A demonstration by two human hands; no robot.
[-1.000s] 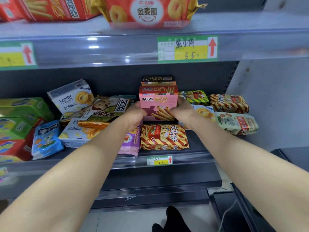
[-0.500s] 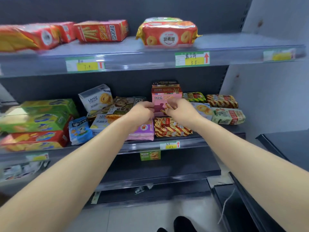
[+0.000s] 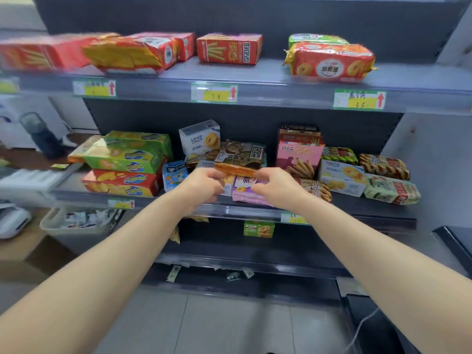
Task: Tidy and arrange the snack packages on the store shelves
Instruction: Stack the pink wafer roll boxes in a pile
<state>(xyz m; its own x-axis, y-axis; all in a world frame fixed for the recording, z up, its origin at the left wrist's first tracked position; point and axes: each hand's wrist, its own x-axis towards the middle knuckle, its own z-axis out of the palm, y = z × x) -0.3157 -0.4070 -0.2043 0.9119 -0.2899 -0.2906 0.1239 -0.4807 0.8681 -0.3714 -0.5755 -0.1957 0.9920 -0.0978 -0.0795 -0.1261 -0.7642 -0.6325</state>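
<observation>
My left hand and my right hand each hold one end of a flat orange snack package, lifted just above the middle shelf. A pink wafer-stick box stands upright to the right of it, with darker boxes stacked behind. Under my hands lie a purple-pink pack and a brown cookie box. A white Landy box leans behind them. Striped wafer packs lie to the right.
Green and red cracker boxes are stacked at the left of the middle shelf. The upper shelf carries red boxes and a red ring-cookie bag. A small green box sits on the lower shelf. A basket stands at the left.
My hands let go of the pink wafer-stick box and moved down-left to take hold of the orange package. The view pulled back and panned left, showing more of the shelves.
</observation>
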